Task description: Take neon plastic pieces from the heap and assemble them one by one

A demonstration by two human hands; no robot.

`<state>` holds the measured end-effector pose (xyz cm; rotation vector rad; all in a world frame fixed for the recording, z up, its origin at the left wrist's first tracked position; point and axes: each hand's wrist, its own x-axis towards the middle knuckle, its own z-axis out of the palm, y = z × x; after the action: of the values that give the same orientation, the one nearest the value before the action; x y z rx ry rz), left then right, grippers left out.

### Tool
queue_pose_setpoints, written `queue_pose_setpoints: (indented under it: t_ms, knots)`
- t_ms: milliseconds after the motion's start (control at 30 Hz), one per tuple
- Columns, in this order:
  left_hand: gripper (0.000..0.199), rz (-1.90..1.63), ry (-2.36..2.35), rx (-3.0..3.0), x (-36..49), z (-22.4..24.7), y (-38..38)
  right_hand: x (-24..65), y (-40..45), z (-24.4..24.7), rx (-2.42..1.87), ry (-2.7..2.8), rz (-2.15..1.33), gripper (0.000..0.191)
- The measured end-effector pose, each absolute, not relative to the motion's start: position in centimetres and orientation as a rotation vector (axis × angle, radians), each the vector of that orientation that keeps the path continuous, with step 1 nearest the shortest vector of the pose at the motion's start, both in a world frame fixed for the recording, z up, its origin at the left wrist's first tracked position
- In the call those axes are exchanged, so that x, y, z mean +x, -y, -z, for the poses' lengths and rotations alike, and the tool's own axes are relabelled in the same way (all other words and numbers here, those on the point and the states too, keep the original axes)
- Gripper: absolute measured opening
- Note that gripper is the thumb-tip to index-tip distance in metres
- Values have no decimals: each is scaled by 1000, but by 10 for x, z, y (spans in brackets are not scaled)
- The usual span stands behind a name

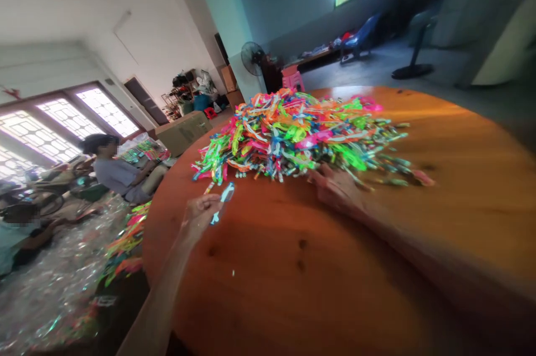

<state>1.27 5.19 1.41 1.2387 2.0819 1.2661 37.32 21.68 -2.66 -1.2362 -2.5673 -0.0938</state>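
Left hand (201,216): grip pinched shut on a pale blue strip (224,198), long axis pointing far-right.
Right hand (335,188): blurred, grip unclear, touching the pile (293,135)'s near edge.
Pile: far-right of strip.

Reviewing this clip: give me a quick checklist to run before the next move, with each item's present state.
1. Left hand pinches a pale blue strip: ok.
2. Right hand at the near edge of the colourful strip pile: ok.
3. Right hand's grip on any strip: cannot tell, blurred.
4. Pile lies fully on the round wooden table: ok.
5. Bare table surface between the hands: ok.
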Motion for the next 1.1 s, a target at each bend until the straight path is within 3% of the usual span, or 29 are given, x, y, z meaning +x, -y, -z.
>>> queue_pose_setpoints:
  t_ms: [167, 400, 500, 633, 767, 1100]
  knots:
    - [42, -980, -1872, 1377, 96, 7, -19, 378, -200, 21, -1001, 2633, 65, 34]
    - [36, -565, -2017, 2065, 119, -6, -18, 377, -165, 22, -482, 2692, -80, 23]
    - [40, -429, -2061, 2265, 128, -7, -27, 370, -161, 23, -465, 2709, -184, 25]
    - [23, -191, -2010, 2391, 143, -5, -36, 362, -160, 23, -549, 2712, -371, 26]
    - [19, -38, -2009, 2606, 152, -3, -39, 361, -156, 22, -551, 2753, -377, 24]
    - [22, -336, -1892, 2716, 154, 6, -42, 352, -165, 36, -528, 2731, -509, 18]
